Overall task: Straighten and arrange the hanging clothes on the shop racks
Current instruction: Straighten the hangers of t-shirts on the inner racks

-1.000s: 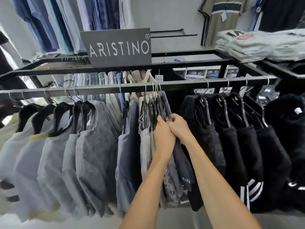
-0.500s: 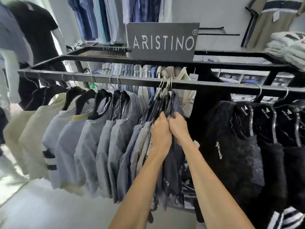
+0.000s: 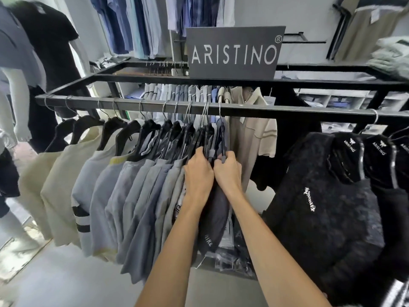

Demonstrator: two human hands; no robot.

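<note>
Front rail (image 3: 132, 105): dark metal bar that crosses the middle of the frame from left to right and carries the hanging stock.
Left hand (image 3: 198, 173): centre of frame, fingers curled over the bunched hangers (image 3: 204, 136) and gripping them at shoulder level.
Right hand (image 3: 229, 171): touching the left hand on its right side, fingers clenched round the end hanger (image 3: 222, 138).
Dark garment (image 3: 218, 209): hangs from the end hanger, directly below both hands (white lettering near its lower edge, too small to read with certainty).
Grey shirts (image 3: 137, 196): packed tight, left of the hands, leaning towards the lower left of the frame.
Cream shirts (image 3: 51, 185): far left end of the same rail, on black hangers, spaced wider than the grey ones.
Black fleece tops (image 3: 327, 196): right of frame on the same rail, well apart from the hands, with an open gap of rail between.
Beige polo (image 3: 252, 138): on a rear rail, seen through that gap.
Brand sign (image 3: 234, 53): grey board reading ARISTINO, upright on the top of the rack, upper centre.
Folded clothes (image 3: 391, 56): stacked at the upper right, on the rack top.
Mannequin (image 3: 51, 41): upper left, in a black top.
</note>
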